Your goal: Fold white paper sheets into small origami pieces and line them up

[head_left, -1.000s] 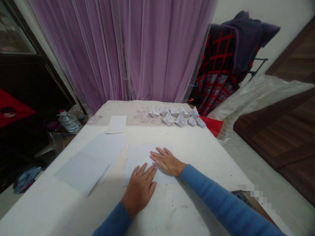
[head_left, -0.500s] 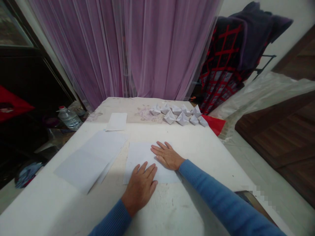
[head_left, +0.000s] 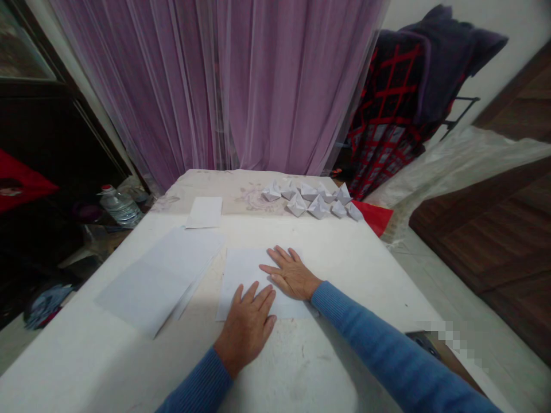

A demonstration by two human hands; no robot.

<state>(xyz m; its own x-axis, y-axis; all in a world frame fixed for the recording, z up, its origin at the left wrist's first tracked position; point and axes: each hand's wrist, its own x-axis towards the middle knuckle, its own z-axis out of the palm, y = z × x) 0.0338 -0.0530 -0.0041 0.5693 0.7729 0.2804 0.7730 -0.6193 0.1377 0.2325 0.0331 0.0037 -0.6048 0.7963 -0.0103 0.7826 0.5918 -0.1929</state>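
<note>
- Fingers spread, gripping nothing, left hand (head_left: 246,332) and right hand (head_left: 293,277) lie on a white paper sheet (head_left: 243,267), lower center, apparently steadying it.
- Folded white paper shapes (head_left: 318,207) sit right of center, clear of both.

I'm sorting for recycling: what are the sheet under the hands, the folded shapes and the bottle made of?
Sheet: matte white paper, apparently, being thin and flat. Folded shapes: likely matte paper too, given the crisp creases. Bottle: probably glossy clear plastic, see-through with highlights.
</note>
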